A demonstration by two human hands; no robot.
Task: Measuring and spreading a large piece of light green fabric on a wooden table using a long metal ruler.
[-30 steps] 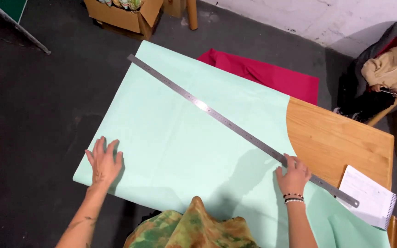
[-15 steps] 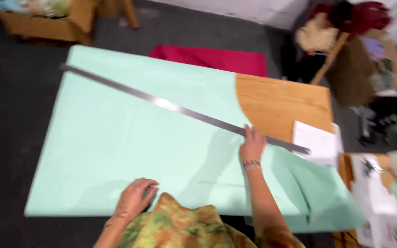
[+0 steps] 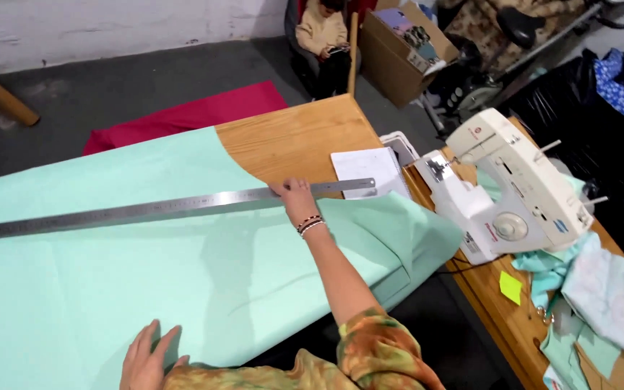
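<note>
A large sheet of mint-green fabric (image 3: 146, 267) covers most of a wooden table (image 3: 290, 141). A long steel ruler (image 3: 167, 208) lies across the fabric, its right end over a white notepad (image 3: 370, 170). My right hand (image 3: 294, 196) presses down on the ruler near that end, fingers spread; a beaded bracelet is on the wrist. My left hand (image 3: 149, 357) rests flat on the fabric at the near edge, holding nothing.
A white sewing machine (image 3: 507, 191) stands on a second table to the right, with pale fabric pieces (image 3: 608, 289) and a yellow-green note (image 3: 510, 287). Red cloth (image 3: 189, 115) lies on the floor beyond the table. A seated person (image 3: 323, 32) and a cardboard box (image 3: 402, 47) are at the back.
The view has swung to the right, bringing the sewing machine into sight. My right hand stays on the ruler and my left hand stays flat on the fabric's near edge.
</note>
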